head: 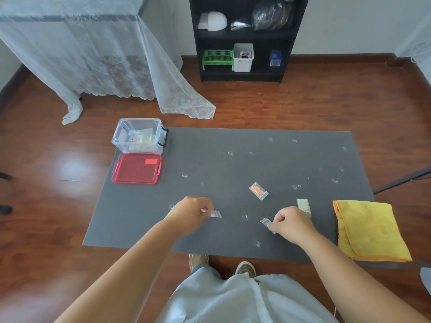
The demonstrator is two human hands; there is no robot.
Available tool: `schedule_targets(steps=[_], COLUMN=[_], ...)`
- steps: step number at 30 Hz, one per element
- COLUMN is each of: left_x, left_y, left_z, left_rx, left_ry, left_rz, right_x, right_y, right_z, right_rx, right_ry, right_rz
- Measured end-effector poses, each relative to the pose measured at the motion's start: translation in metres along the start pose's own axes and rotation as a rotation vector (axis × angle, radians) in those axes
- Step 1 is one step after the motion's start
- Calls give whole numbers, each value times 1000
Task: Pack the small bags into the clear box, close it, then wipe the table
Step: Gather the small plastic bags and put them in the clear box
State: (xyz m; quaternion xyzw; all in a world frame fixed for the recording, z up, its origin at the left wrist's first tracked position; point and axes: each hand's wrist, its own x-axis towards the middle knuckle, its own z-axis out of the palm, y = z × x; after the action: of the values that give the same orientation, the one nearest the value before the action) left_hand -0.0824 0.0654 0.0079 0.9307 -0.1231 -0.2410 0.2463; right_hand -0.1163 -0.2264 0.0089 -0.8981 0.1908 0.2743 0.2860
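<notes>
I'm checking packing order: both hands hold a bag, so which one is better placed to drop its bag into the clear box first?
Left. The left hand pinches a small bag on the clear box's side of the table; the right hand, holding another bag, is farther away.

My table (233,164) has a matt, dark grey, faintly grainy top, dotted with shiny droplets. The box (139,136) is clear glossy plastic, its lid (137,168) translucent red plastic. The yellow cloth (370,229) looks soft and napped; the wooden floor (303,106) gleams
</notes>
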Motion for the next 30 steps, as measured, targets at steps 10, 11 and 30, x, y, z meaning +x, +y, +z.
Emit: schedule_targets(steps=[10,11,30], left_x=[-2,-1,78], left_y=[-56,-62,-174], left_z=[-87,-98,-192], left_rx=[-80,-76,250], left_ry=[434,466,492], left_rz=[-53,-73,-184], right_x=[19,22,78], right_y=[-108,-124,-318], right_z=[-11,-10,27], right_rx=[273,283,366], right_ry=[-98,-115,74], right_rz=[-279,-301,-524])
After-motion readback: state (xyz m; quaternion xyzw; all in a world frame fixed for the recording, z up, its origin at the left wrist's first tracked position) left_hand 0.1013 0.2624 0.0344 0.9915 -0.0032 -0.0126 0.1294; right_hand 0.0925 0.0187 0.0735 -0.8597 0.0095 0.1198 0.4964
